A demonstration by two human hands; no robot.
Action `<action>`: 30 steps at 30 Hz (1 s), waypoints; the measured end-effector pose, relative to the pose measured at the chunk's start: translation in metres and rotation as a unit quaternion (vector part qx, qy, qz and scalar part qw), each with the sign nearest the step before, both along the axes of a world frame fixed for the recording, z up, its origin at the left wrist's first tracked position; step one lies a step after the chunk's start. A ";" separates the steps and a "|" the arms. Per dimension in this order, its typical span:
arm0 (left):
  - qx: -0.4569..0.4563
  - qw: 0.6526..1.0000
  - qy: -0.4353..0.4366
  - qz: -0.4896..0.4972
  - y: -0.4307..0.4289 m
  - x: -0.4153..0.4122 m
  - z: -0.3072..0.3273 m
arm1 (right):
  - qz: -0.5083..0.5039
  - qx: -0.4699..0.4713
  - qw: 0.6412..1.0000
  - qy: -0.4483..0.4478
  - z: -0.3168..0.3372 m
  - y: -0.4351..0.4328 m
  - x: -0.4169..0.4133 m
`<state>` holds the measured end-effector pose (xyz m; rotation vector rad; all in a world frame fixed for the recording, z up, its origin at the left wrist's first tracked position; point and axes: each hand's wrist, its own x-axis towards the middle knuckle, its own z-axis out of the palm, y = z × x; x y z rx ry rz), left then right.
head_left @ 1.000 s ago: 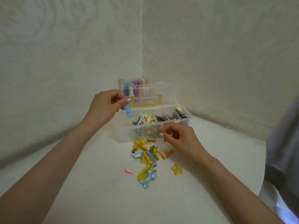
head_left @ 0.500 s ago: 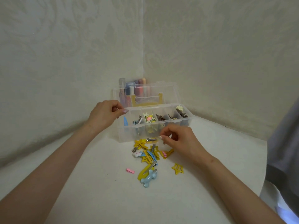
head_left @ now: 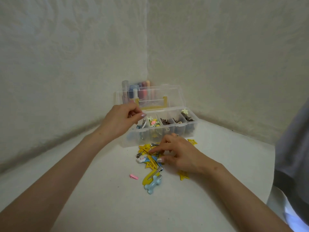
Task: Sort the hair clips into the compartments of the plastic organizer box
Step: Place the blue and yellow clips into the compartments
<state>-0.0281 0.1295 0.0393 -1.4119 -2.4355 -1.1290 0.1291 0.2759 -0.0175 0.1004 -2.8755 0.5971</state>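
The clear plastic organizer box (head_left: pixel 184 131) stands open in the corner, with its lid (head_left: pixel 173 96) raised. Its compartments hold sorted clips: blue ones (head_left: pixel 139 127) at the left, pastel ones (head_left: pixel 153 123) beside them, brown ones (head_left: pixel 165 121) further right. My left hand (head_left: pixel 120 122) hovers over the leftmost compartment with loosely curled fingers and nothing in it. My right hand (head_left: pixel 177 154) reaches into the pile of yellow and blue hair clips (head_left: pixel 150 163) in front of the box, its index finger and thumb touching clips there.
A pink clip (head_left: pixel 134 176), a light blue bone-shaped clip (head_left: pixel 153 184) and two yellow star clips (head_left: pixel 183 175) (head_left: pixel 192 141) lie around the pile. Coloured bottles (head_left: pixel 133 88) stand behind the box. Walls close in on both sides. Grey fabric (head_left: pixel 294 148) is at the right.
My left hand lowered the blue clip over the leftmost compartment and let it go. My right hand dropped from the box front into the pile.
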 end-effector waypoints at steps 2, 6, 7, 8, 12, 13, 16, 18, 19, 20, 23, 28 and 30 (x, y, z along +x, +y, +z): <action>-0.007 1.000 -0.001 -0.019 0.002 0.006 -0.001 | 0.004 -0.013 1.000 0.008 0.002 0.000 0.001; -0.031 0.998 -0.015 -0.057 0.005 0.016 -0.004 | 0.027 -0.040 0.999 0.017 0.003 -0.001 0.004; -0.034 0.997 -0.016 -0.064 0.005 0.018 -0.005 | 0.024 -0.031 0.999 0.016 0.003 -0.002 0.004; -0.035 0.997 -0.017 -0.070 0.005 0.019 -0.006 | 0.019 -0.015 1.000 0.019 0.003 -0.002 0.004; -0.040 0.995 -0.018 -0.085 0.004 0.021 -0.008 | 0.002 0.038 0.999 0.024 0.000 0.000 0.004; -0.038 0.995 -0.021 -0.085 0.004 0.021 -0.008 | -0.004 0.043 0.999 0.023 0.000 0.001 0.003; -0.034 0.995 -0.028 -0.086 0.004 0.021 -0.010 | -0.015 0.047 0.998 0.041 -0.002 0.004 0.002; -0.039 0.995 -0.032 -0.087 0.004 0.023 -0.011 | -0.015 0.051 0.998 0.045 -0.003 0.006 0.001; -0.044 0.994 -0.033 -0.090 0.004 0.024 -0.011 | -0.014 0.054 0.997 0.044 -0.003 0.007 0.001; -0.051 0.994 -0.033 -0.095 0.005 0.025 -0.011 | -0.012 0.054 0.998 0.043 -0.003 0.007 0.001; -0.081 0.990 -0.031 -0.113 0.004 0.029 -0.011 | -0.030 -0.003 0.998 0.053 -0.003 0.009 0.001; -0.120 0.985 -0.022 -0.126 0.004 0.031 -0.010 | -0.098 -0.223 0.963 0.111 0.006 0.006 0.003; -0.106 0.986 -0.026 -0.128 0.005 0.032 -0.009 | -0.106 -0.263 0.953 0.110 0.008 0.002 0.004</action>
